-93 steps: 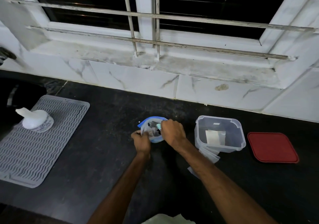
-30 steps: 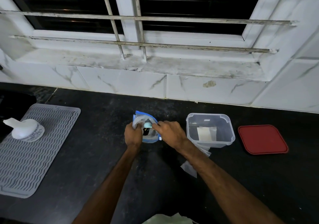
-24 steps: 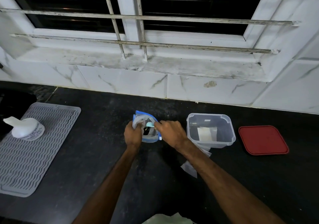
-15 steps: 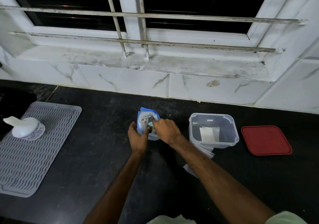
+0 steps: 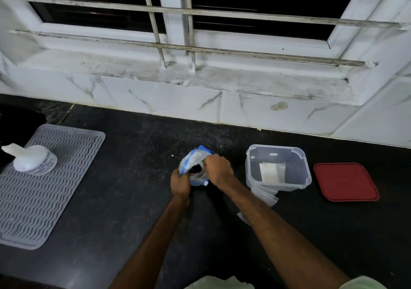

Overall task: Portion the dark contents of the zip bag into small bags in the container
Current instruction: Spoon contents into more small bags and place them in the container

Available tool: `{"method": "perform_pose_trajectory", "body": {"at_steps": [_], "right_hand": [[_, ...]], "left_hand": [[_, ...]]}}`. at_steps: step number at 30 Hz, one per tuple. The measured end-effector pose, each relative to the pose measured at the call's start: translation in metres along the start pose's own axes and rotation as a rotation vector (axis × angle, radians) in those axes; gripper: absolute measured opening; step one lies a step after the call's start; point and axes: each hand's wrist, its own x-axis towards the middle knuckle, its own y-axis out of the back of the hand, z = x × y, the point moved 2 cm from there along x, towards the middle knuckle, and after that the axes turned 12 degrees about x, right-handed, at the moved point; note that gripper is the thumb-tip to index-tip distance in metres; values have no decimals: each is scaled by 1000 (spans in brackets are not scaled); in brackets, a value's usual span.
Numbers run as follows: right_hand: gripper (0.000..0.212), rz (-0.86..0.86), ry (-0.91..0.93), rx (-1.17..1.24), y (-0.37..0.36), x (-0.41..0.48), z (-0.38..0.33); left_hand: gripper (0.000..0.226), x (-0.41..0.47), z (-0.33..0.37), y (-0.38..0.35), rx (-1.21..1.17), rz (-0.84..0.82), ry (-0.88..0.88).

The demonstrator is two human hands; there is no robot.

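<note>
A: grip status?
B: I see L hand (image 5: 180, 183) clamped on zip bag (image 5: 192, 160), mid counter (image 5: 138, 177), dark stuff (image 5: 196, 169) inside. R hand (image 5: 219, 169) curled at its mouth, can't tell on what. Container (image 5: 289, 185) just right

The person is wearing a pale green short-sleeved top (image 5: 219, 283), a crumpled fold of it peeking in at the bottom edge, and the hem of its right sleeve (image 5: 364, 283) is showing at the lower right corner. Both forearms are showing bare down to the left hand (image 5: 180, 183) and the right hand (image 5: 219, 169)
</note>
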Motion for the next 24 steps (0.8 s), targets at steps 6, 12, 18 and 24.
{"method": "perform_pose_trajectory", "body": {"at_steps": [6, 12, 18, 24], "right_hand": [[19, 5, -227, 381, -14, -1, 19], [21, -4, -310, 516, -13, -2, 27], [22, -14, -325, 657, 0, -10, 25], [20, -88, -421, 904, 19, -28, 27]], "left_hand": [[13, -4, 9, 0, -63, -42, -18], [29, -2, 14, 1, 12, -2, -43], [34, -5, 20, 4, 28, 57, 38], [33, -19, 29, 12, -44, -30, 17]]}}
